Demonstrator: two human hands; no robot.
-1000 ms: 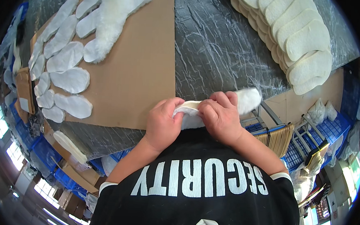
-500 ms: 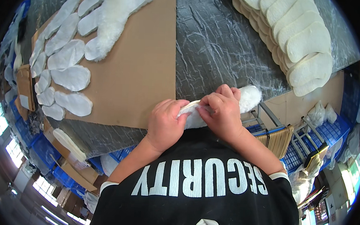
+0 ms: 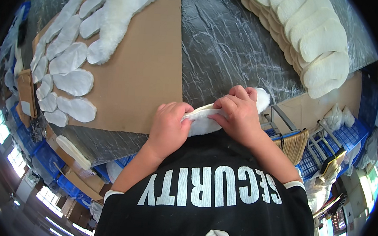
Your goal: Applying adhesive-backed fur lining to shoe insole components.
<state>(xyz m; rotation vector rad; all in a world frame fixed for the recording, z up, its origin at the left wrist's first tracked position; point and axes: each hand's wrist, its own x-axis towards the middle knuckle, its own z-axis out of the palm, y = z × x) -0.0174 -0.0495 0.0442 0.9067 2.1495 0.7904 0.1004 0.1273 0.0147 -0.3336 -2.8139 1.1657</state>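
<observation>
Close to my body, at the table's near edge, I hold a white fluffy insole (image 3: 203, 124) with a cream-coloured layer along its upper edge. My left hand (image 3: 170, 124) pinches its left end between thumb and fingers. Further along, my right hand (image 3: 240, 114) grips the same edge, its thumb pressed against the fleece. The insole's fluffy right end sticks out past my right hand. Fingers partly cover the middle of the piece.
Brown cardboard (image 3: 150, 72) lies on the plastic-covered table (image 3: 219, 42), with several white fleece insoles (image 3: 73, 81) at its left. Overlapping cream insoles (image 3: 323, 42) are stacked at far right. Beyond the near right edge stand a metal-framed stool (image 3: 293, 144) and blue crates (image 3: 348, 136).
My right hand has shifted slightly right along the insole's edge, and my left hand slightly left. More of the edge shows between them.
</observation>
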